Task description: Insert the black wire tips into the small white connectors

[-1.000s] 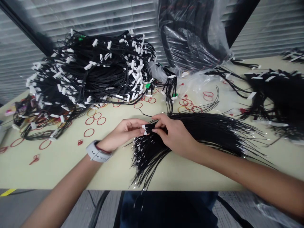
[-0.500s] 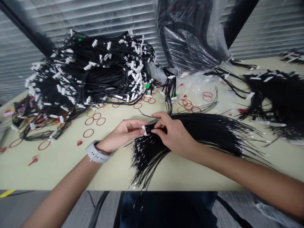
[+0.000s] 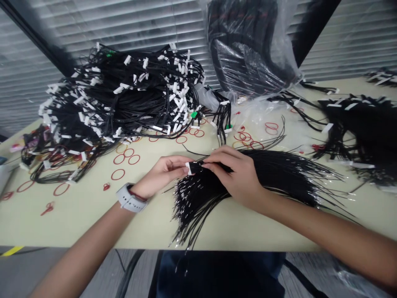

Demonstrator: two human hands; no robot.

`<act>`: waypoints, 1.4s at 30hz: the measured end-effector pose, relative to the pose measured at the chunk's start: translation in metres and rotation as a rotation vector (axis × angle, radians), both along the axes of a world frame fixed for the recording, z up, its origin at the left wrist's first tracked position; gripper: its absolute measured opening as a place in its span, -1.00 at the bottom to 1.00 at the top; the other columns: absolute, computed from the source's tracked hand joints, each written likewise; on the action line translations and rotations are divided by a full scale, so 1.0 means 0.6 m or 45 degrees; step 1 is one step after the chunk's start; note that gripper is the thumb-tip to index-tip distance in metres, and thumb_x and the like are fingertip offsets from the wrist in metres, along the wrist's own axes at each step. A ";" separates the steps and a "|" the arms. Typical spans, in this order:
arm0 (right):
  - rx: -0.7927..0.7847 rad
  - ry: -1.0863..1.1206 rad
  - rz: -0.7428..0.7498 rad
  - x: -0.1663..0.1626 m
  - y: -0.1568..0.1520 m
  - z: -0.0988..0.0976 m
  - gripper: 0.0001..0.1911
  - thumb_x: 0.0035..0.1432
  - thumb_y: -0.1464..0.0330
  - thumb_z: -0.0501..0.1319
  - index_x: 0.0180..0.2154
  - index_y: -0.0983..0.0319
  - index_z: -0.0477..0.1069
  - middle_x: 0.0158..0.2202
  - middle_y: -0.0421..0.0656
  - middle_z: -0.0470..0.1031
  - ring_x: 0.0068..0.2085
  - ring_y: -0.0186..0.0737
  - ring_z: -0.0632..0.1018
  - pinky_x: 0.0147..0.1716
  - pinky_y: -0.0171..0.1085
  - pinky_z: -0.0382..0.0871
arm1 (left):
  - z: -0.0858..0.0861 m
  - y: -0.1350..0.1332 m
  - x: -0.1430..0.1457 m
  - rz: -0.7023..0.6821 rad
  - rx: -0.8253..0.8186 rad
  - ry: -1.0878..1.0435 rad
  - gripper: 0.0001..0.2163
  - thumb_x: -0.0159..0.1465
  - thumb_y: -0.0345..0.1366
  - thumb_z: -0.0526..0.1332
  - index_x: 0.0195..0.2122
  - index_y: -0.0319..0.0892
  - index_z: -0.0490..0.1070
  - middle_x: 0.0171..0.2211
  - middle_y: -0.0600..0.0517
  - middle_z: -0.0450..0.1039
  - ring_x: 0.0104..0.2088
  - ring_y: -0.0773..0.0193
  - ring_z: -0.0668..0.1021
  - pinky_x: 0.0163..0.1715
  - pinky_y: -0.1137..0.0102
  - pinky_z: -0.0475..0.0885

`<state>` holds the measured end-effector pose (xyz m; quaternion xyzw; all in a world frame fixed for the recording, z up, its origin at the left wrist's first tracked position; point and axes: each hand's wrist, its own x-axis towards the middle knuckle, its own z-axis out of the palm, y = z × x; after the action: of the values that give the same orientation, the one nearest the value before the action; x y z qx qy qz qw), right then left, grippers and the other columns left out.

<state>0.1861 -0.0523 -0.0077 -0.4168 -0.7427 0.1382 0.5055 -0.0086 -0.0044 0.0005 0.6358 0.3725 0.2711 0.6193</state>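
Between the thumb and fingers of my left hand is a small white connector, with black wires running from its right side. My right hand is closed in a pinch on a thin black wire just right of the connector; its fingertips partly hide the wire. Beneath both hands a thick bundle of loose black wires lies across the table, its bare ends showing silvery tips at left and right.
A big heap of black cables with white connectors stands at the back left. Red rubber bands are scattered around. At the back is a clear plastic bag of black cables. More connector-ended cables lie at right on the table.
My right hand has shifted slightly right, away from the connector, and its fingers are drawn closer together. The left hand keeps its grip on the connector. The whole view has shifted slightly.
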 end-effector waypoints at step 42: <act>-0.149 -0.346 0.000 -0.011 0.005 -0.012 -0.81 0.12 0.55 0.10 -0.20 0.27 0.33 -0.42 -0.17 0.42 -0.35 -0.29 0.43 -0.32 -0.31 0.33 | 0.005 -0.004 -0.003 -0.117 0.023 0.041 -0.81 0.14 -0.43 0.25 -0.19 -0.20 0.48 -0.24 -0.02 0.53 -0.26 0.32 0.54 -0.20 0.45 0.43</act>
<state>0.1795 -0.0494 -0.0152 -0.4604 -0.7950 0.1236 0.3751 -0.0105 -0.0071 0.0037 0.6623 0.3504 0.2354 0.6191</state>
